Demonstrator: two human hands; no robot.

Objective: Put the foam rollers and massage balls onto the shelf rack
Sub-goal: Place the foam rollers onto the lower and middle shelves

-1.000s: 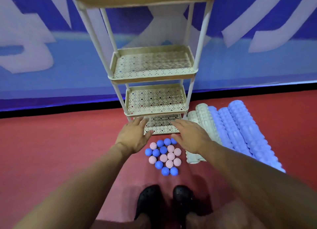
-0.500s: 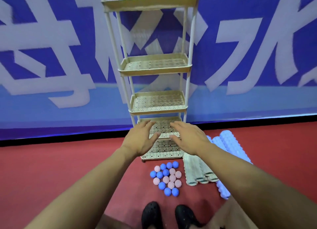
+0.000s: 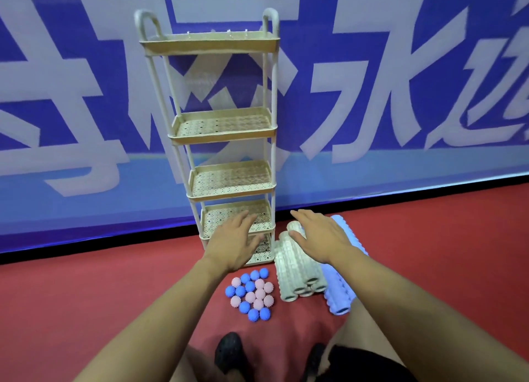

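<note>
While both arms are stretched out ahead of me, my left hand (image 3: 233, 245) hangs palm down with the fingers straight and spread, holding nothing, in front of the two lowest tiers of the shelf rack (image 3: 226, 182). My right hand (image 3: 320, 237) is the same deal, flat and relaxed, nothing in it, hovering over the far ends of the white foam rollers (image 3: 297, 270); can't tell from this angle if the fingertips actually touch them

Going outward from there: the white rollers lie in a bundle on the red floor (image 3: 100, 290) just right of the rack's base, hollow ends facing me. Right beside them, further right, are the lavender foam rollers (image 3: 339, 293), partly hidden under my right forearm. The massage balls (image 3: 252, 294), spiky blue and pink ones, sit in a tight cluster on the floor in front of the rack and just left of the white rollers, below my left wrist

The rack itself is a tall beige thing with perforated trays, five tiers as far as I can count, none of them carrying anything. It stands against a blue banner (image 3: 400, 95) with big white characters. Black shoes (image 3: 230, 353) show at the bottom edge
</note>
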